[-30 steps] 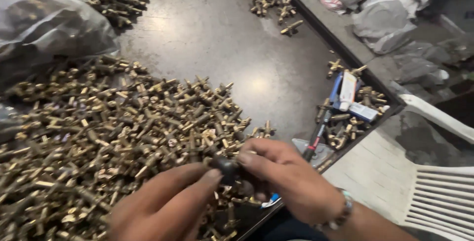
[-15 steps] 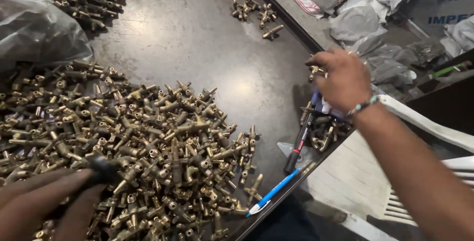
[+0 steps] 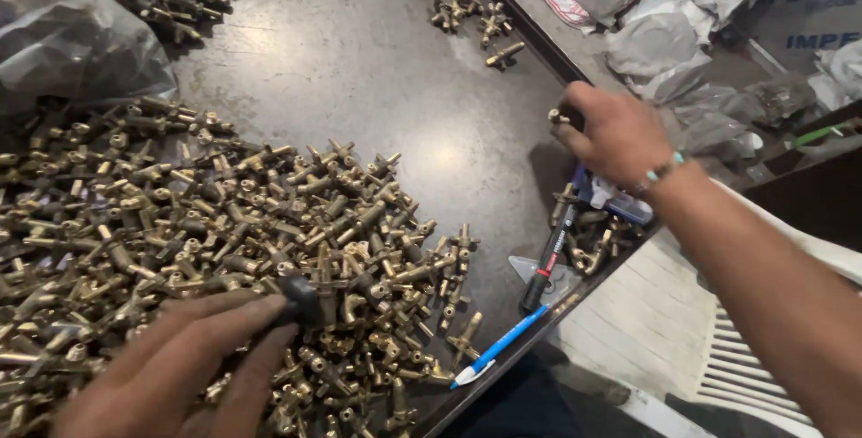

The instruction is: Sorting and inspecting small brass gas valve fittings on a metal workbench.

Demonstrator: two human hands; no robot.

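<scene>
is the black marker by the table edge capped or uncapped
Capped, as far as it shows: the black marker lies flat by the blue pen, no bare tip visible.

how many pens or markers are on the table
2: a blue pen at the near table edge, and a black marker just beyond it, below the right hand. Others may be hidden.

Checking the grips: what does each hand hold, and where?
Left hand: small black part, fingertips at its end. Right hand: small brass fitting, pinched.

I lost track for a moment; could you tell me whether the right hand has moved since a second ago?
Yes. The right hand left the brass pile for the table's right edge.
</scene>
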